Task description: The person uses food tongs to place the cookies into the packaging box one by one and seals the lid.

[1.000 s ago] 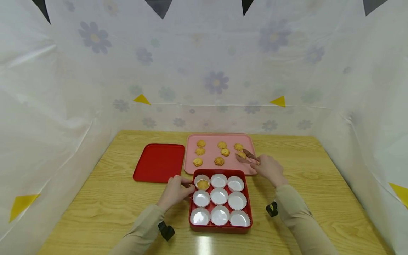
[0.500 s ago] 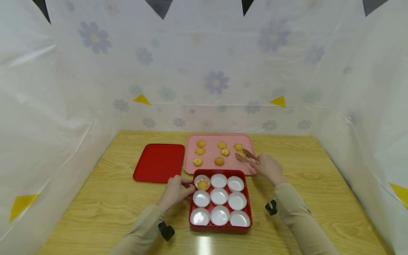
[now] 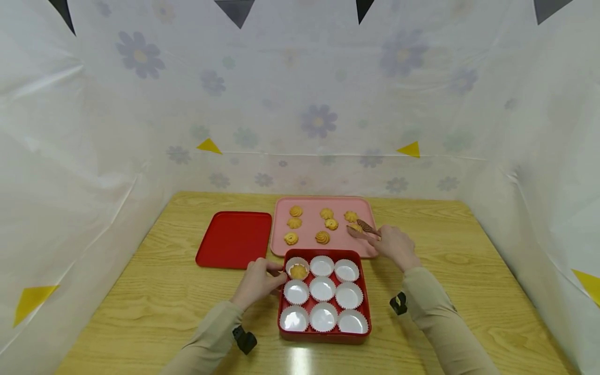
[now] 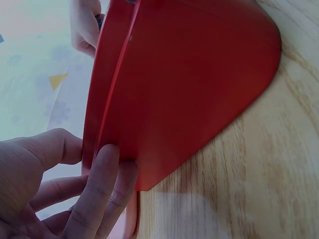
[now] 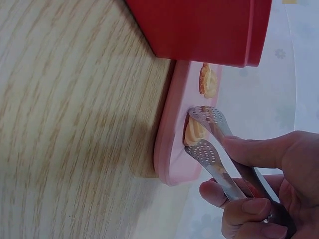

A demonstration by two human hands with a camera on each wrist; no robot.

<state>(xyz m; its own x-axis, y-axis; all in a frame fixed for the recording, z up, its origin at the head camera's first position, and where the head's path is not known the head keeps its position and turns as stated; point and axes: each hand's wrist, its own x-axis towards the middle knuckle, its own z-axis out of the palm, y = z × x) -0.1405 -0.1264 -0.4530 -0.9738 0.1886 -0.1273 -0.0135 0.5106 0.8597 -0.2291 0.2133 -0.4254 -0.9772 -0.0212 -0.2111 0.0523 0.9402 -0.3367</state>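
Observation:
In the head view, my left hand [image 3: 259, 283] holds the left wall of a red box [image 3: 323, 337] near its far corner. In the left wrist view, several fingers lie against the box's outer wall [image 4: 184, 84], with the thumb at its rim. White paper cups [image 3: 322, 288] fill the box in rows; the far-left cup holds a piped cookie [image 3: 298, 271]. My right hand [image 3: 396, 247] grips metal tongs [image 5: 239, 169] over the right end of the pink tray [image 3: 307, 249]. The perforated tong tips sit on either side of another cookie [image 5: 194, 132] on this tray.
Several more cookies, such as a swirled cookie [image 3: 322, 237], lie spread on the pink tray. A flat red lid [image 3: 234, 239] rests on the wooden table [image 3: 187, 312] left of that tray. Flower-patterned white sheeting [image 3: 319, 94] encloses the table's back and sides.
The right hand and wrist have shifted very slightly, while the tong tips stay around the same cookie. The left hand and the box have not visibly moved.

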